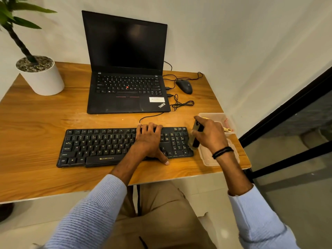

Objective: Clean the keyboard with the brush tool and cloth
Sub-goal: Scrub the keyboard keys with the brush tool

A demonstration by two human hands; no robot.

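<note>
Wooden tabletop (pixel 36 123) stands against a white wall, and the black keyboard (pixel 100 148) lies near its front edge. The left hand (pixel 149 141) holds the keyboard: its fingers are curled over the far edge and its thumb is at the near edge. The right hand (pixel 210 135) grips the dark brush tool (pixel 195 139) - its lower end is at the right end of the keyboard, beside the number keys. A pale cloth (pixel 206 159) lies just right of the keyboard, under the right wrist. Behind the keyboard stands an open laptop (pixel 125 69).
</note>
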